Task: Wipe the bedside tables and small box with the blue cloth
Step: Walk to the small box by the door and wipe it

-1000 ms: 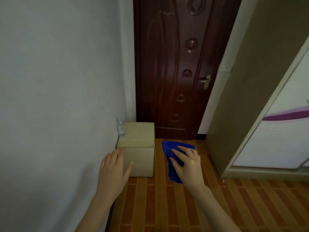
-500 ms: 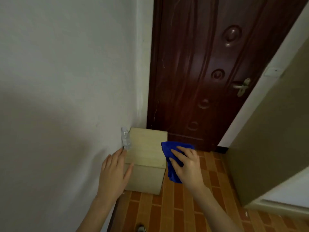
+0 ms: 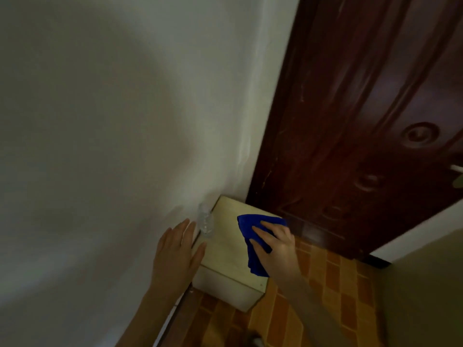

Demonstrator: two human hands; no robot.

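Observation:
A small light wooden box stands on the floor in the corner between the white wall and the dark door. My right hand holds the blue cloth over the right part of the box's top. My left hand is open with fingers spread, at the box's left edge beside the wall. A small clear plastic bottle stands on the box's far left corner, just past my left fingertips.
The white wall fills the left. A dark red-brown door is shut behind the box, its handle at the right edge. An orange brick-patterned floor lies to the right, and a beige panel stands at the lower right.
The view has come closer and tilted down to the box. My right hand has carried the blue cloth from beside the box over its top. My left hand stays at the box's left edge.

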